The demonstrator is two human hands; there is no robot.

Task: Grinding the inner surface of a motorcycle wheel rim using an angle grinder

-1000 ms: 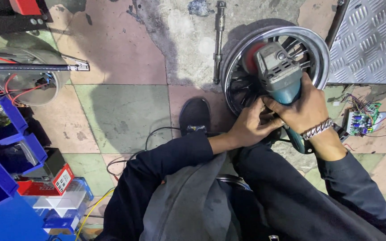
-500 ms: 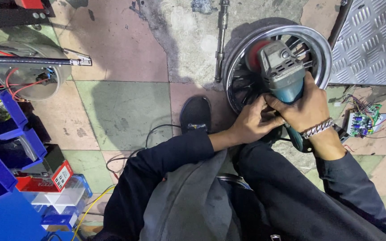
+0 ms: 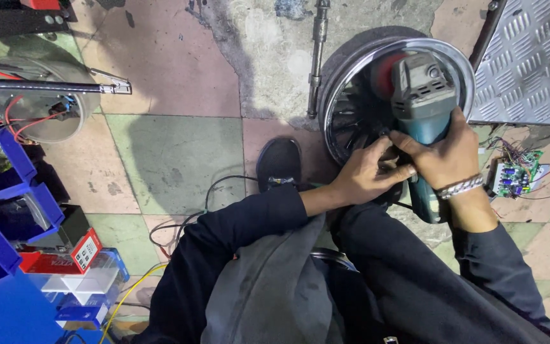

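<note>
A teal angle grinder is gripped around its body by the right hand, on whose wrist a metal bracelet is worn. The left hand is laid against the grinder just beside the right fingers. Directly beyond both sets of fingers, a chrome-rimmed wheel is seen lying on the tiled floor, with the grinder's head held over it. A black shoe is planted left of the left fingers. A green circuit board with loose wires is seen right of the right fingers, below a checker-plate sheet. Blue bins are stacked far left.
</note>
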